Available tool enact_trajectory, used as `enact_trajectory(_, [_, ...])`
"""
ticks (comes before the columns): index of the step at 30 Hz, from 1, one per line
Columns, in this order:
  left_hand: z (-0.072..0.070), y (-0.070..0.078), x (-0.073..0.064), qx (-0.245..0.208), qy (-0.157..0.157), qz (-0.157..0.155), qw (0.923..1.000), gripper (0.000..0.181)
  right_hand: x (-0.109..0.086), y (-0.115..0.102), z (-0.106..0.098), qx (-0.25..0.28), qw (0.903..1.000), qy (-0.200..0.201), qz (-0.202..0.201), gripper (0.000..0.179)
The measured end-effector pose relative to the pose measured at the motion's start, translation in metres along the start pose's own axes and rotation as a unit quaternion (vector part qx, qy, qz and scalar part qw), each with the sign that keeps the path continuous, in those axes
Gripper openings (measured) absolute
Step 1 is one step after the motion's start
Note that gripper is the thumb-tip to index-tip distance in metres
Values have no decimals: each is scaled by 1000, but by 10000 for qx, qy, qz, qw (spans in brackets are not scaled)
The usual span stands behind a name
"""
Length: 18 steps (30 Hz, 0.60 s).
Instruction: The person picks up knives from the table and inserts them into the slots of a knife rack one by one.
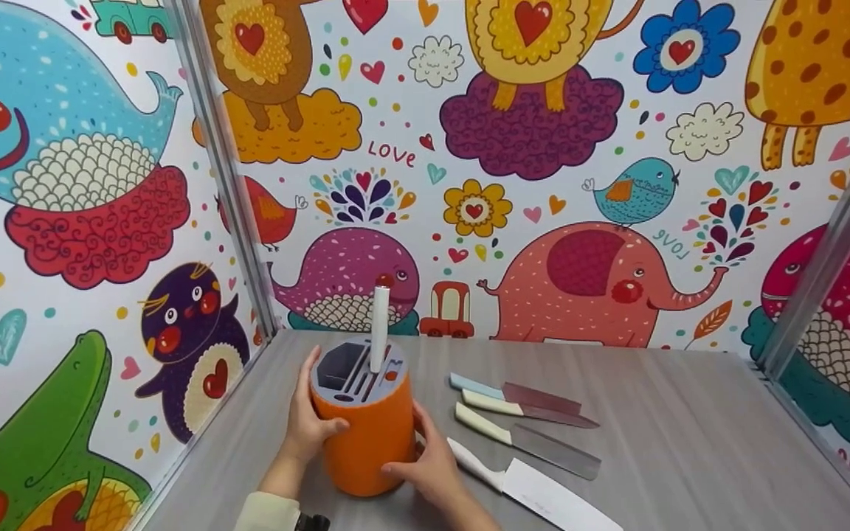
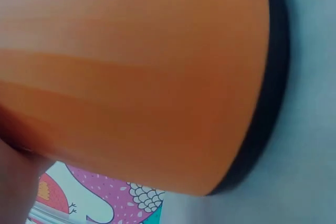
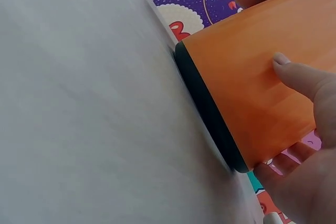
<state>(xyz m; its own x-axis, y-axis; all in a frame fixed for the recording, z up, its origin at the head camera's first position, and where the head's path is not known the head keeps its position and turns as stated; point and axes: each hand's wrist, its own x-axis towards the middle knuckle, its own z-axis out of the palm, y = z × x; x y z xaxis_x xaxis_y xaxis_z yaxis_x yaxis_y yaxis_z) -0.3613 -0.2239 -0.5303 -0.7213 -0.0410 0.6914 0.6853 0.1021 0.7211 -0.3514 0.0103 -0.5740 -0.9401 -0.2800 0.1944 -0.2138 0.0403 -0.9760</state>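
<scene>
An orange knife block with a grey slotted top stands on the table, a white-handled utensil upright in one slot. My left hand grips its left side, thumb across the front. Lower on the right side, my right hand holds it with fingers curled round behind. The right wrist view shows the block's dark base at the tabletop; the left wrist view is mostly filled by the orange wall. The utensil's lower part is hidden inside the block.
Right of the block lie a blue-handled knife, a cream-handled pointed knife, a cream-handled cleaver and a large white-handled cleaver, blades pointing right. Patterned panels close off the back and sides of the table.
</scene>
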Motion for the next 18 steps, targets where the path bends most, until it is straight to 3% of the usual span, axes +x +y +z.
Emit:
enact_trajectory(12, [4,-1,-2,212,178,81,9996,120,-1,-3,-3,-152,9993,28,339,112])
enact_trajectory(18, [3,2,-1,380,296,-86,9988,118,4,-2,-11,-475,9987,-192,83,106])
